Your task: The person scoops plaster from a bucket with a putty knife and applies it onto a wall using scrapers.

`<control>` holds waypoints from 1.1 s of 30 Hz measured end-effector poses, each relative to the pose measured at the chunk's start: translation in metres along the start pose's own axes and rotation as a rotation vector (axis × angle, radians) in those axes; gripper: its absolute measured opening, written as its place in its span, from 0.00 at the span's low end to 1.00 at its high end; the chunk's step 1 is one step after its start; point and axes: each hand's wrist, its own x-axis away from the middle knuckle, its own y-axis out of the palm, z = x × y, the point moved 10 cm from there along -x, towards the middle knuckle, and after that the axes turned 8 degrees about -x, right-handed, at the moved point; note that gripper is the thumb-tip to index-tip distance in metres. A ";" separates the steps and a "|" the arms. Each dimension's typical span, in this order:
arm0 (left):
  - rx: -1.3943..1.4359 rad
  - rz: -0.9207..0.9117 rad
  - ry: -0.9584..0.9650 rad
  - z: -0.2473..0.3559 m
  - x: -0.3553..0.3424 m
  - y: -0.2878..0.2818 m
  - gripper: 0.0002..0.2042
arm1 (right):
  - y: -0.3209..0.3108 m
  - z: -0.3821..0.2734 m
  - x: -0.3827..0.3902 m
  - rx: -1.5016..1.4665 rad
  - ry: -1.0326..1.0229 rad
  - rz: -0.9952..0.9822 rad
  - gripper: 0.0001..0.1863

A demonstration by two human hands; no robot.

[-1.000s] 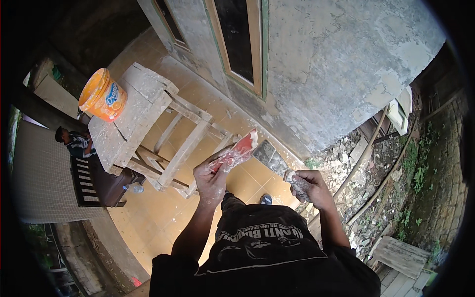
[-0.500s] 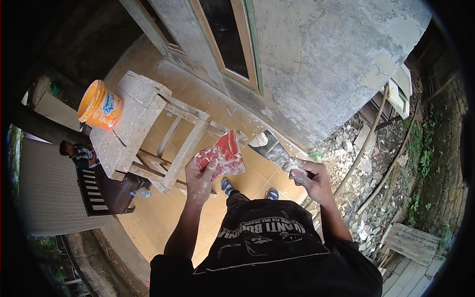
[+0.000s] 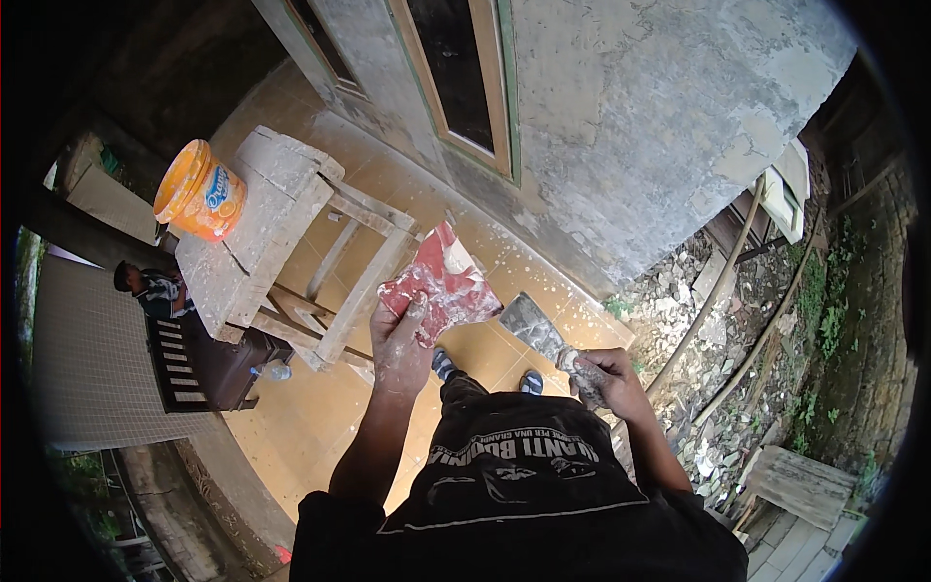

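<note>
My left hand (image 3: 401, 335) grips a red, flat, four-cornered piece (image 3: 438, 291) smeared with white paste; I cannot tell its material. A thicker pale lump of paste (image 3: 458, 256) lies near its far edge. In my right hand (image 3: 615, 380) is a putty knife (image 3: 531, 324), held by its paste-covered handle. Its wide grey blade points up and to the left, with only thin smears on it. The blade's tip is close to the red piece's right corner; whether they touch is hard to tell.
An orange bucket (image 3: 206, 194) stands on a worn wooden bench (image 3: 276, 184) at left. Beyond is a grey plastered wall (image 3: 640, 126) with wood-framed windows. A person (image 3: 153, 289) is at far left by a dark seat (image 3: 218, 373). Rubble (image 3: 722, 407) and hoses lie right of the tiled floor.
The lump of paste on the blade is gone from it, and a pale lump now shows on the red piece. The red piece has turned and risen slightly; the knife's blade has swung lower.
</note>
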 end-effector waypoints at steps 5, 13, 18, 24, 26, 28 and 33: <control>-0.141 -0.103 0.035 -0.016 0.016 0.032 0.12 | -0.001 0.000 -0.007 -0.032 0.052 0.045 0.15; -0.183 -0.033 -0.035 -0.026 0.015 0.022 0.11 | 0.005 -0.027 -0.001 -0.112 -0.136 0.064 0.15; -0.174 -0.055 -0.016 -0.024 0.024 0.030 0.11 | 0.011 -0.002 0.002 -0.034 -0.015 0.109 0.13; -0.165 -0.025 0.017 -0.014 0.021 0.023 0.12 | 0.017 -0.022 -0.008 -0.045 -0.082 0.127 0.13; -0.156 -0.020 0.042 -0.008 0.013 0.019 0.12 | 0.017 -0.006 0.004 0.024 -0.003 0.115 0.15; -0.252 -0.037 0.052 -0.005 0.018 0.032 0.12 | 0.015 0.002 0.003 0.002 -0.001 0.124 0.15; -0.579 -0.096 -0.180 -0.022 0.034 0.029 0.12 | 0.014 -0.027 -0.014 -0.072 -0.163 0.163 0.14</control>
